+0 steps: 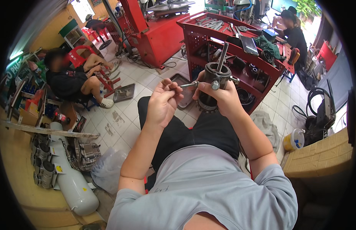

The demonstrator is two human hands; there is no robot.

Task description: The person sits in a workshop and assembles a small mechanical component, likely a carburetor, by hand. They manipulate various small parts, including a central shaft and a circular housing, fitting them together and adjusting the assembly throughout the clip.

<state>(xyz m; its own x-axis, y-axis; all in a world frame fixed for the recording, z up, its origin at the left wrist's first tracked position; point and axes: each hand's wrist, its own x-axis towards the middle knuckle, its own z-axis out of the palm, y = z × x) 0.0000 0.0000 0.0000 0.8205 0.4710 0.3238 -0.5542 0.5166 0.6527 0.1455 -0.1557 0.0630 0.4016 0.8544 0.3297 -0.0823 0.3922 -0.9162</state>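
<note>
My right hand [223, 99] is wrapped round a dark metal cylinder [207, 100], upright above my lap. Its top is an open collar with bolts [215, 85] sticking out of its side, and its lower rim looks toothed. A flat steel bar [223, 56] rises at its mouth; where it ends inside is hidden. To the left of the cylinder, the fingers of my left hand [163, 100] pinch the outer end of a thin bolt [188, 85]. This bolt points sideways at the collar, near my right thumb. Whether it is threaded in cannot be made out.
Beyond my knees stands a red tool cart [197, 28] with wrenches and a dark tablet on top. Metal trays [124, 93] lie on the tiled floor. One person [72, 78] sits at the left, others farther back. A grey tank [76, 188] and yellow-lidded tub [293, 140] flank me.
</note>
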